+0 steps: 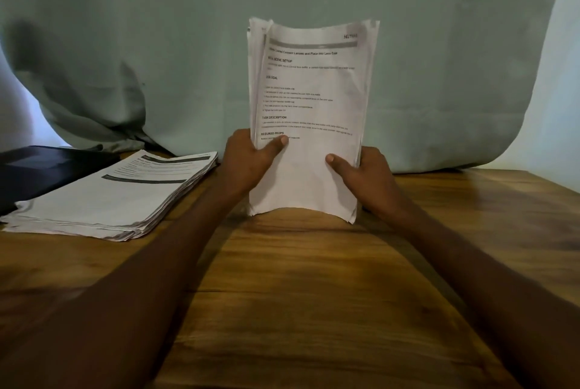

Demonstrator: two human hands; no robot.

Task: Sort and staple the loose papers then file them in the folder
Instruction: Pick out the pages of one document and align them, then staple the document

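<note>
Both hands, left hand [251, 156] and right hand [364, 173], clamp paper bundle [309, 112] upright, lower edge apparently touching counter [314, 294]. Top edges ragged (sheets misaligned): risk of crooked staple. Second pile [119, 197] lies left, beside dark folder [40, 169].

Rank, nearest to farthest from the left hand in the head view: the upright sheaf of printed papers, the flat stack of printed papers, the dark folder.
1. Upright sheaf of printed papers: gripped by the left hand.
2. Flat stack of printed papers: lying to its left.
3. Dark folder: beyond the stack, far left.
</note>
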